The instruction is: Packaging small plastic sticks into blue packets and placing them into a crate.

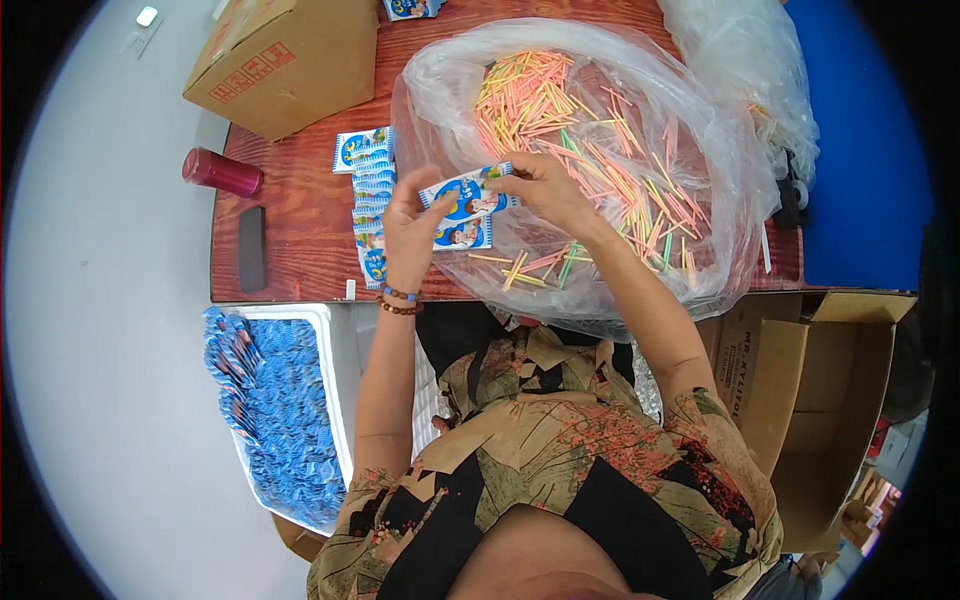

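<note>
Over the near edge of the table, a small blue-and-white printed packet (pixel 476 200) is stretched between my two hands. My left hand (pixel 406 222) pinches its left end, thumb on the front. The right end is gripped by the thumb and fingers of my right hand (pixel 552 196). Just below lies a second blue-and-white packet (pixel 466 236), partly covered by the first. An overlapping row of such packets (pixel 374 190) runs along the table left of my left hand. Beyond my hands, an open clear plastic bag (pixel 440 75) holds many thin pink, yellow and green sticks (pixel 530 100).
A cardboard box (pixel 290 65) stands at the far left of the table (pixel 310 235), with a red cylinder (pixel 222 172) and a dark oblong object (pixel 252 248) nearer. A white tub (pixel 335 400) full of blue packets sits lower left. At right is an open carton (pixel 830 410).
</note>
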Demonstrator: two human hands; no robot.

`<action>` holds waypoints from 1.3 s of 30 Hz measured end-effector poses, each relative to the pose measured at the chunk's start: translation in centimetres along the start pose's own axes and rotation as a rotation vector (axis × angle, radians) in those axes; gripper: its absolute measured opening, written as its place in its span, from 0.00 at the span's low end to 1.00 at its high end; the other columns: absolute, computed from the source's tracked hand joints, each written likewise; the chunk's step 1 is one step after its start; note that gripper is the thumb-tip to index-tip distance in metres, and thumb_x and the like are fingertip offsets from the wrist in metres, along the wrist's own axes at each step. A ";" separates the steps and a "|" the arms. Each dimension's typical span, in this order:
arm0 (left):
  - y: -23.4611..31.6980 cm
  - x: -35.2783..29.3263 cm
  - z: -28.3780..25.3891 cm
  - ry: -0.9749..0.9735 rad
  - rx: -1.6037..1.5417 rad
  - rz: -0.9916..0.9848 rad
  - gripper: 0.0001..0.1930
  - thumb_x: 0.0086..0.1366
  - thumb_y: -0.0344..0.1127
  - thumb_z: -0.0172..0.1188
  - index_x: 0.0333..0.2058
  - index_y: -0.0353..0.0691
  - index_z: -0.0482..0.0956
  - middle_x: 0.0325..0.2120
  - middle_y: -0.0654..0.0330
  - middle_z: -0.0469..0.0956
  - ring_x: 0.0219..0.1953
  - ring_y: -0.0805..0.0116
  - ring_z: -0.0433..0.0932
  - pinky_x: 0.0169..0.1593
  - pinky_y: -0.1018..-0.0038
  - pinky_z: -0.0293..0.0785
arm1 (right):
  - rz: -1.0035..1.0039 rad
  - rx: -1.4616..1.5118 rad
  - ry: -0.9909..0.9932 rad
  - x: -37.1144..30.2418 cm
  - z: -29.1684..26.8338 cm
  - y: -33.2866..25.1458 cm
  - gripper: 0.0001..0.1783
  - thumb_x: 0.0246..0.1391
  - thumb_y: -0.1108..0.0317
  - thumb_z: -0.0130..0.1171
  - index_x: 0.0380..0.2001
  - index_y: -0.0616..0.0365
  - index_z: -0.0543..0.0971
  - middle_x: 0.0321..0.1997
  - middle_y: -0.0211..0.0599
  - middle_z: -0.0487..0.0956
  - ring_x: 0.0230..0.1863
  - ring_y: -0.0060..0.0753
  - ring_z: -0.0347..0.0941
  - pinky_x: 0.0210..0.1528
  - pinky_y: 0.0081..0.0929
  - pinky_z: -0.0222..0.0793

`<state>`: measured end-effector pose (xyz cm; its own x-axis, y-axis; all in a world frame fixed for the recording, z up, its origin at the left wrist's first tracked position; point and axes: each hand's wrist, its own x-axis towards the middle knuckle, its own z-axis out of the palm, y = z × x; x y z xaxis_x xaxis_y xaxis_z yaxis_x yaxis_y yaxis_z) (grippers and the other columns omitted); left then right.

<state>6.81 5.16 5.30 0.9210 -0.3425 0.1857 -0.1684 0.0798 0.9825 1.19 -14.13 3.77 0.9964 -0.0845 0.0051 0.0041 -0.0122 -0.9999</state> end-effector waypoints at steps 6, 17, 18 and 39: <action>-1.6 -2.1 1.6 0.116 -0.321 -0.270 0.06 0.61 0.28 0.63 0.36 0.33 0.81 0.29 0.64 0.81 0.27 0.82 0.76 0.30 0.84 0.72 | -0.081 0.010 0.029 -0.8 0.6 0.5 0.07 0.55 0.71 0.60 0.36 0.60 0.81 0.28 0.22 0.77 0.29 0.11 0.67 0.31 0.16 0.62; -3.2 -4.3 2.8 0.199 -0.483 -0.288 0.03 0.62 0.28 0.62 0.33 0.34 0.81 0.30 0.64 0.81 0.28 0.81 0.76 0.33 0.82 0.72 | -0.009 -0.051 0.081 -2.4 0.5 0.4 0.06 0.52 0.69 0.63 0.28 0.61 0.81 0.21 0.21 0.73 0.24 0.09 0.63 0.26 0.14 0.58; -3.5 -4.4 2.7 0.206 -0.504 -0.313 0.03 0.62 0.28 0.62 0.33 0.34 0.81 0.30 0.64 0.81 0.29 0.81 0.76 0.34 0.81 0.72 | -0.045 -0.038 0.095 -2.5 0.6 0.2 0.07 0.52 0.69 0.64 0.27 0.61 0.80 0.21 0.20 0.72 0.23 0.09 0.62 0.24 0.14 0.56; -3.1 -4.9 3.8 0.221 -0.521 -0.325 0.03 0.62 0.26 0.62 0.34 0.35 0.81 0.30 0.65 0.81 0.31 0.82 0.76 0.36 0.82 0.72 | -0.021 0.041 0.119 -2.8 0.7 1.9 0.06 0.53 0.70 0.62 0.29 0.62 0.82 0.22 0.21 0.73 0.25 0.10 0.63 0.26 0.14 0.59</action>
<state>1.47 3.01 1.40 0.9560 -0.2298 -0.1821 0.2725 0.4671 0.8412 -1.52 -13.23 1.88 0.9790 -0.2025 0.0254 0.0311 0.0253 -0.9992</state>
